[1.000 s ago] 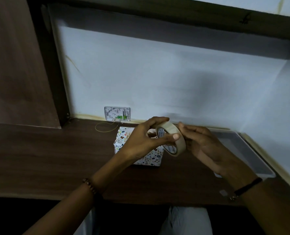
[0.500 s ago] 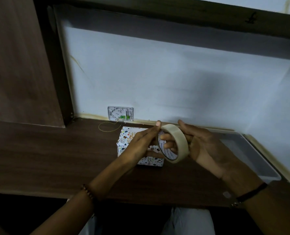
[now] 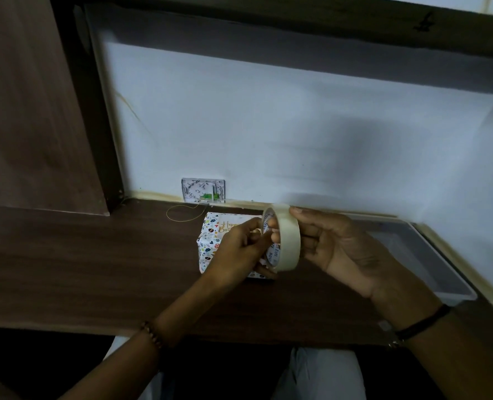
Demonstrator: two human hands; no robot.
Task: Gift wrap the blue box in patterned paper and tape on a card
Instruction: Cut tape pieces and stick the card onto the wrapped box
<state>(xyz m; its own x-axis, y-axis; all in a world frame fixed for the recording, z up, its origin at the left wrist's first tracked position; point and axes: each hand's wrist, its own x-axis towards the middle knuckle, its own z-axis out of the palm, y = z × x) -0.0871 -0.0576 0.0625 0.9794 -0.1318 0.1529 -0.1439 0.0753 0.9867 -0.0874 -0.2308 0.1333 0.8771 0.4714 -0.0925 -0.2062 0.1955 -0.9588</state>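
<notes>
The box wrapped in white patterned paper (image 3: 210, 241) sits on the dark wooden desk (image 3: 95, 269), a card with gold lettering (image 3: 229, 226) lying on its top. Just above and in front of the box I hold a roll of beige tape (image 3: 288, 241) upright. My right hand (image 3: 334, 249) grips the roll from the right, with its fingers through the core. My left hand (image 3: 239, 252) is at the roll's left face, fingers curled and pinching at its edge. The box's right part is hidden behind my left hand.
A grey plastic tray (image 3: 430, 261) lies at the right against the wall. A small patterned plate (image 3: 203, 190) leans on the wall behind the box, with a thin loop of thread (image 3: 181, 213) on the desk before it. A wooden panel (image 3: 31, 111) rises at left.
The roll has turned more upright and risen slightly. My left hand slid from the roll's top down to its left face.
</notes>
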